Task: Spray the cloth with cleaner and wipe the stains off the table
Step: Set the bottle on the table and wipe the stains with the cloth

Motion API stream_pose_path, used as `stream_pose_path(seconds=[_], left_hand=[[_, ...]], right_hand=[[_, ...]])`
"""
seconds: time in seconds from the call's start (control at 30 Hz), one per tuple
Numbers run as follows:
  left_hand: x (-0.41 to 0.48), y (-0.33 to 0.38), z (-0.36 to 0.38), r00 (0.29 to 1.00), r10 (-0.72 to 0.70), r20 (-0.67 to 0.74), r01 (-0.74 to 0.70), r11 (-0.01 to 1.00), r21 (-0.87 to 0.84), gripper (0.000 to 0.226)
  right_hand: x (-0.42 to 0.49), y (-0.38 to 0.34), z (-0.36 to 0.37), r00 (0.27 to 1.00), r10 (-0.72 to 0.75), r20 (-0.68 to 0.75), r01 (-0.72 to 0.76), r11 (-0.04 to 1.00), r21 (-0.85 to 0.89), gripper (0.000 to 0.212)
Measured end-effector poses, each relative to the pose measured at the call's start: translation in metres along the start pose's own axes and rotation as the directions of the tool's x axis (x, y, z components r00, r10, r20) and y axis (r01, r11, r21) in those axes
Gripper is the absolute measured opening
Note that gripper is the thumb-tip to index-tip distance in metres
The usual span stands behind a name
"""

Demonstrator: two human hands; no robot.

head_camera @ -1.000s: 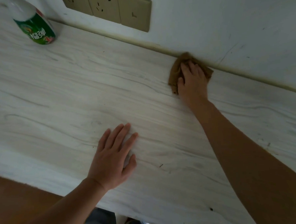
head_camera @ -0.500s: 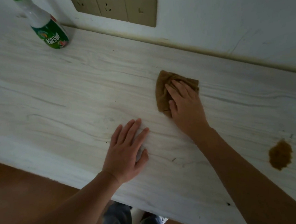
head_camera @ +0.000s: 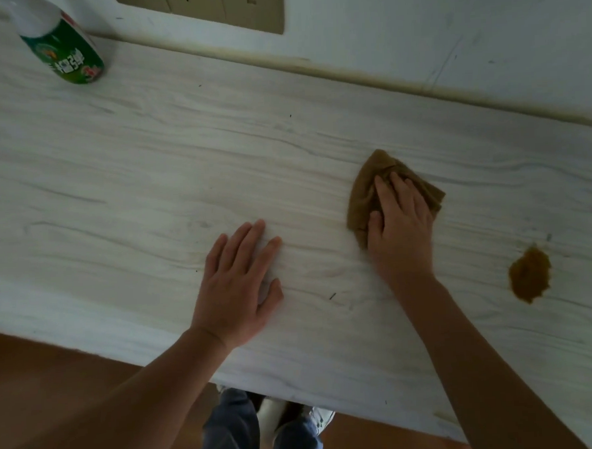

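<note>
Right hand point(head_camera: 401, 232) presses my cloth point(head_camera: 361, 200) flat-fingered, centre right; left hand point(head_camera: 236, 289) lies spread on the table point(head_camera: 141, 170). Stain point(head_camera: 529, 275) lower right, bottle point(head_camera: 69, 54) upper left.

Head view, steeply down, close

I see the brown cloth point(head_camera: 362, 200) crumpled flat on the pale wood-grain table point(head_camera: 148, 184), pressed under the right hand point(head_camera: 402, 225); a brown stain point(head_camera: 529, 275) lies right of the cloth, nearer the front edge, apart from it; the green-and-white cleaner bottle point(head_camera: 69, 54) stands far left of the cloth, by the wall.
</note>
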State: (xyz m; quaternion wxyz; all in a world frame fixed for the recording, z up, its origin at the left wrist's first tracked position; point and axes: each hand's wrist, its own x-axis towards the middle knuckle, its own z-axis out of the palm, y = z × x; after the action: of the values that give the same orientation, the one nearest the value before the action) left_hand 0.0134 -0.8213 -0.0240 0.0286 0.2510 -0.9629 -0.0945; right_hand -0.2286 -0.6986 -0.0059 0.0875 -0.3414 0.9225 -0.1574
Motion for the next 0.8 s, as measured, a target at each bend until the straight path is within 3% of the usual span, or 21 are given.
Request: stream_pose_path(seconds=[0.33, 0.5, 0.67, 0.8], left_hand=[[0.000, 0.000, 0.003, 0.999, -0.007, -0.037, 0.007, 1.000, -0.009, 0.061], [0.000, 0.001, 0.003, 0.999, -0.010, -0.044, 0.010, 1.000, -0.011, 0.063], [0.000, 0.001, 0.001, 0.999, -0.015, -0.030, 0.015, 1.000, -0.007, 0.062], [0.001, 0.002, 0.000, 1.000, -0.022, -0.001, 0.022, 1.000, -0.002, 0.062]], right_hand=[[0.155, -0.070, 0.011, 0.976, -0.201, 0.086, 0.202, 0.979, 0.002, 0.054], [0.179, -0.086, 0.020, 0.964, -0.261, 0.057, 0.259, 0.965, 0.039, 0.051], [0.175, -0.077, 0.016, 0.854, -0.495, 0.162, 0.486, 0.869, 0.097, 0.053], [0.139, -0.077, 0.014, 0.774, -0.590, 0.229, 0.570, 0.807, 0.154, 0.055]])
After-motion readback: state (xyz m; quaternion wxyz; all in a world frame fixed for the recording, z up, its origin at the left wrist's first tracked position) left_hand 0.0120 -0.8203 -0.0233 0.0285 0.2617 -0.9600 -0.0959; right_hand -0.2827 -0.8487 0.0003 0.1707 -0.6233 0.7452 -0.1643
